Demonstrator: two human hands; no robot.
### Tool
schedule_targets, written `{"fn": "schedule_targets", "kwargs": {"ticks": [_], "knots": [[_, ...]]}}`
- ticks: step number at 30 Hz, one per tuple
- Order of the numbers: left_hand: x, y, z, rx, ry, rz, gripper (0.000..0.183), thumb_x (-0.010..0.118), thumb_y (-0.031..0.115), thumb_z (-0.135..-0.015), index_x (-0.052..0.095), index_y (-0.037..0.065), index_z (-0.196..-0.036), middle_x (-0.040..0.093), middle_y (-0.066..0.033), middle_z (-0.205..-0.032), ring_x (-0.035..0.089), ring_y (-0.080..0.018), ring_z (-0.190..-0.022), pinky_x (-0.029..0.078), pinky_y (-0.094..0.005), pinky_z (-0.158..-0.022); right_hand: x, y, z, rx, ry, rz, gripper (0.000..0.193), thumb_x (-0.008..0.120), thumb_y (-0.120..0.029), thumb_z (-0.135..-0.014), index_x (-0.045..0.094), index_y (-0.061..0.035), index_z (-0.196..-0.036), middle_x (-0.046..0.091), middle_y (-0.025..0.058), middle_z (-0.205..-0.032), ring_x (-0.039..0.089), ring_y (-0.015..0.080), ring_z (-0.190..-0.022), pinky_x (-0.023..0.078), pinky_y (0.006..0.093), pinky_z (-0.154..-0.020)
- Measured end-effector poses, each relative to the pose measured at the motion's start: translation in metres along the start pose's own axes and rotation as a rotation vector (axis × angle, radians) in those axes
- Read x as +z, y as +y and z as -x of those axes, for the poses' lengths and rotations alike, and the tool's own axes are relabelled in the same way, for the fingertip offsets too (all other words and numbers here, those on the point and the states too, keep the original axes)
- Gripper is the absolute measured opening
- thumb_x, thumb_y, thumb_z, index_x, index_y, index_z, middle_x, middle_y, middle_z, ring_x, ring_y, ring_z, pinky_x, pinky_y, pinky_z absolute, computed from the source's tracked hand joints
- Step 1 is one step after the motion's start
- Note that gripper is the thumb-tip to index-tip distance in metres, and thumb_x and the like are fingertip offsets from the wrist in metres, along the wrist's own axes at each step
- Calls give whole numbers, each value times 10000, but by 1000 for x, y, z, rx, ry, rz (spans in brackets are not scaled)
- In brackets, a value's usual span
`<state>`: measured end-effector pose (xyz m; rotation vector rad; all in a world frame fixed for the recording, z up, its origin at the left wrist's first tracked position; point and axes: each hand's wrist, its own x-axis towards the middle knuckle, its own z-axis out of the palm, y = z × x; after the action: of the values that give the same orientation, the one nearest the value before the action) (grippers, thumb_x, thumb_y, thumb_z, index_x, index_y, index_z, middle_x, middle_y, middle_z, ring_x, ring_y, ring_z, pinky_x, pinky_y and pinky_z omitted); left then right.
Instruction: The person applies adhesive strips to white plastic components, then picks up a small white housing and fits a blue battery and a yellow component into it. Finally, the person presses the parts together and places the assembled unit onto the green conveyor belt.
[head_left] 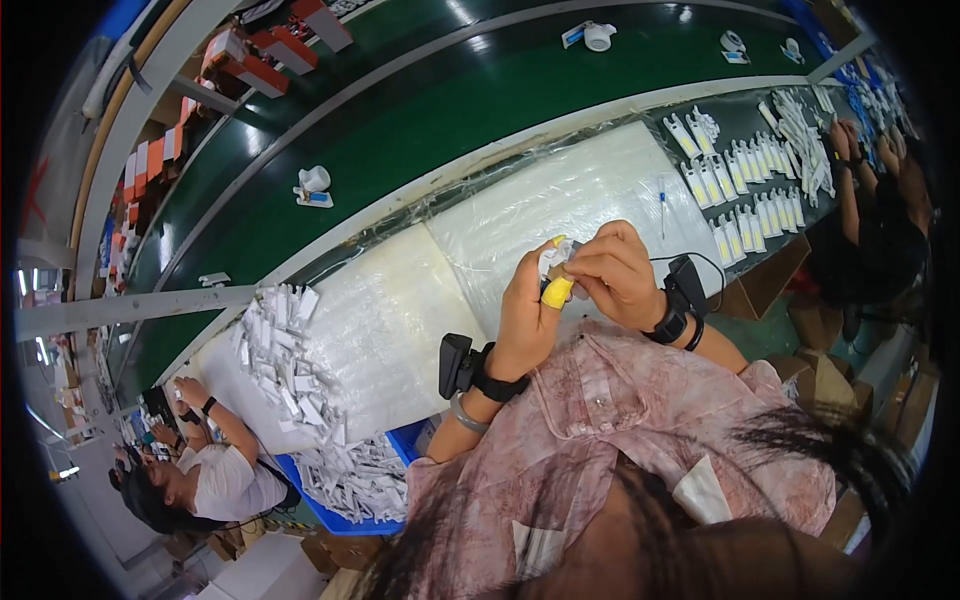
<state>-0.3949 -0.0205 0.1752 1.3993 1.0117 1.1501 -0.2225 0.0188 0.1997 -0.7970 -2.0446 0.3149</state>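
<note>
In front of my chest, above the worktable (480, 290) with its clear plastic sheeting, my two hands meet. My left hand (527, 305) is closed round a small white part (547, 263); yellow covers wrap its thumb and a fingertip. The fingers of my right hand (618, 275) are pinched together against the same part from the right. Most of the part is hidden by the fingers, so its exact kind does not show. Each wrist carries a black strapped device.
Loose white pieces (285, 360) lie heaped at the left, above a full blue bin (345, 525). White units with yellow strips (745, 165) stand in rows at the right, past a pen (662, 208). Behind runs a green conveyor (430, 130). Co-workers sit on both sides.
</note>
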Motion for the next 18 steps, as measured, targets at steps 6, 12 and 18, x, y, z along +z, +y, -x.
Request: {"fn": "schedule_targets", "kwargs": {"ticks": [6, 12, 18], "knots": [[2, -4, 1, 1, 28, 51, 378, 444, 92, -1008, 430, -2, -1374, 552, -25, -806, 503, -68, -661, 437, -217, -559, 2, 0, -1, 4, -12, -3, 247, 751, -24, -708, 673, -52, -940, 654, 56, -857, 597, 216, -762, 441, 361, -773], [3, 1, -5, -9, 67, -14, 335, 445, 86, -1011, 478, 1, -1333, 568, -27, -800, 502, -66, -645, 428, -217, -543, 7, -1, -1, 9, -20, 49, 242, 739, -14, -711, 654, -50, -935, 648, 54, -857, 605, 214, -765, 447, 366, -778], [4, -7, -8, -82, 29, -87, 282, 514, 60, -947, 539, -5, -1220, 630, -100, -846, 621, -168, -699, 493, -289, -629, 0, 2, -6, 14, -65, 43, 276, 734, 0, -689, 643, -51, -944, 641, 63, -882, 597, 240, -782, 462, 368, -766]]}}
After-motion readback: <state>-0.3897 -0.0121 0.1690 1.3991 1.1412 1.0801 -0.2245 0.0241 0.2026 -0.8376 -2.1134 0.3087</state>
